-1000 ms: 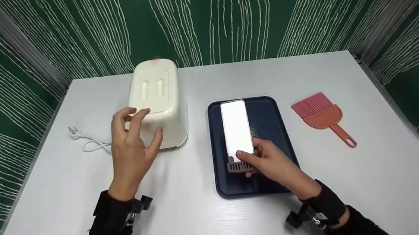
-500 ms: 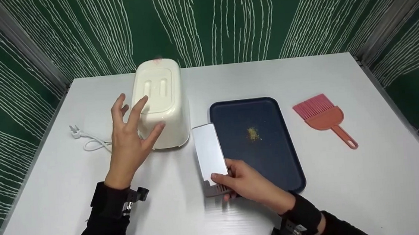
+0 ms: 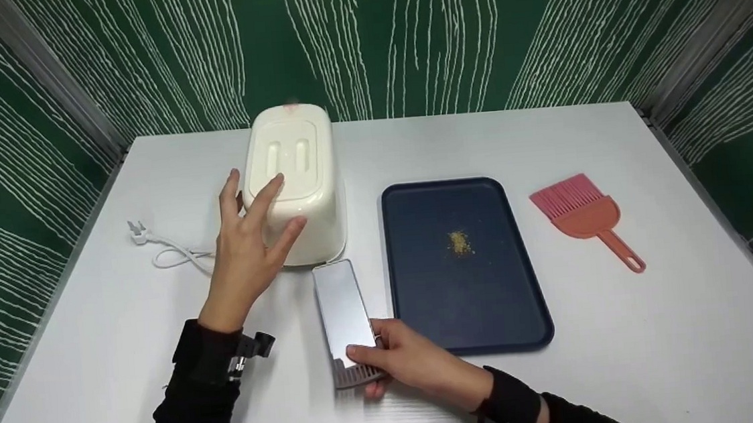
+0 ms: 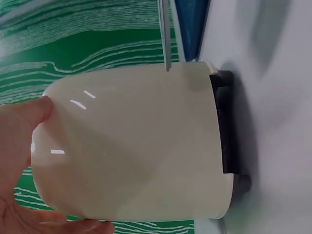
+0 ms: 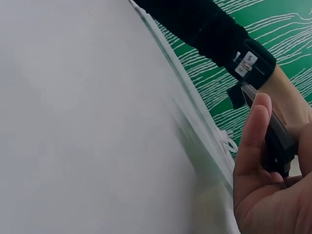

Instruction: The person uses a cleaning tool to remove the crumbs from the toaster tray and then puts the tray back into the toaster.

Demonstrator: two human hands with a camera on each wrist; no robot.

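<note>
A cream toaster with two raised ovals on its lid stands at the back left. My left hand spreads its fingers over the near end, one fingertip on the lid and the thumb at the front. In the left wrist view, the thumb lies at the top edge of the toaster, with other fingers along its side. My right hand pinches a flat, shiny crumb tray by its grey slotted end, thumb on top. The tray's far end points at the toaster's lower front edge and looks close to it.
A navy tray lies right of centre with a small heap of yellowish crumbs on it. Further right is a brush with pink bristles. A white cord with plug lies left of the toaster. Green walls enclose the table.
My right hand has carried the crumb tray left and toward me, from over the navy tray to before the toaster. My left hand has shifted slightly, its fingers spread wider on the toaster.
</note>
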